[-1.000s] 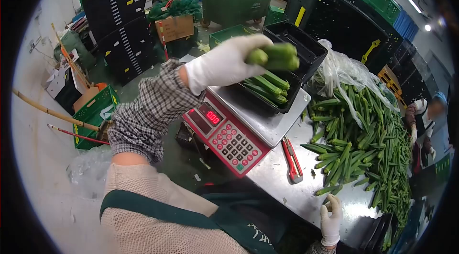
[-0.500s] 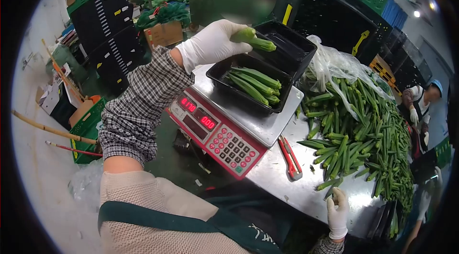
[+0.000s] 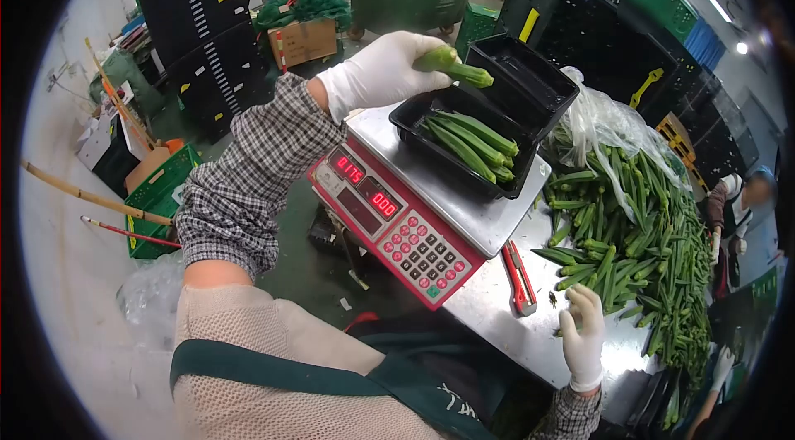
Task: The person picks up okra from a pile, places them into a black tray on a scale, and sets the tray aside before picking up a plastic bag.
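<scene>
My left hand (image 3: 377, 75), in a white glove, is closed around a couple of okra pods (image 3: 470, 74), their stem ends pointing right. It hovers above the near-left edge of a black plastic tray (image 3: 406, 127). Several okra pods (image 3: 472, 144) lie side by side in that tray, which rests on the metal pan of a red digital scale (image 3: 397, 229). The scale's upper display seems to read 0.175. My right hand (image 3: 585, 339), also gloved, is held over the metal table near the okra heap (image 3: 638, 233), fingers bent, thumb apart, nothing visible in it.
Behind the filled tray is another black tray (image 3: 530, 79). A red utility knife (image 3: 519, 278) lies on the table (image 3: 489, 307) beside the scale. Clear plastic sheeting (image 3: 592, 113) covers part of the heap. A co-worker (image 3: 733, 216) stands at the far right.
The upper display went from about 0.170 to 0.175. My right hand has risen toward the heap and its fingers spread a little. The left hand stays over the tray. My view shifted slightly.
</scene>
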